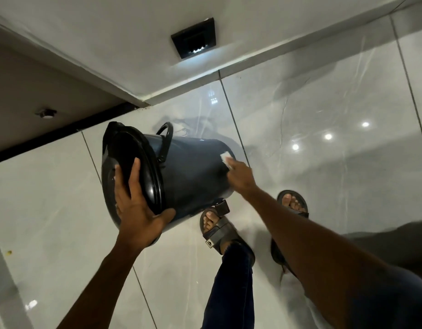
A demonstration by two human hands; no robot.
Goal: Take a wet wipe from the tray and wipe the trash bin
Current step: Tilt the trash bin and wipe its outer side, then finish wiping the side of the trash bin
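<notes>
Your sandalled feet [219, 230] stand at five o'clock of the tilted trash bin [191, 176]. Your left hand [136, 210] grips its lid [131, 167]; your right hand [241, 175] presses what looks like a wet wipe [225, 157] against its side.

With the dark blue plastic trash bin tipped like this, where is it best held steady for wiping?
Probably at the black lid rim, from the lid end, as the left hand does: the round trash bin is tilted, and this leaves its wall free for the right hand and white wet wipe.

Glossy pale tiled floor [312, 110] with dark grout lines; 2 sandalled feet [219, 229] standing on it.
</notes>
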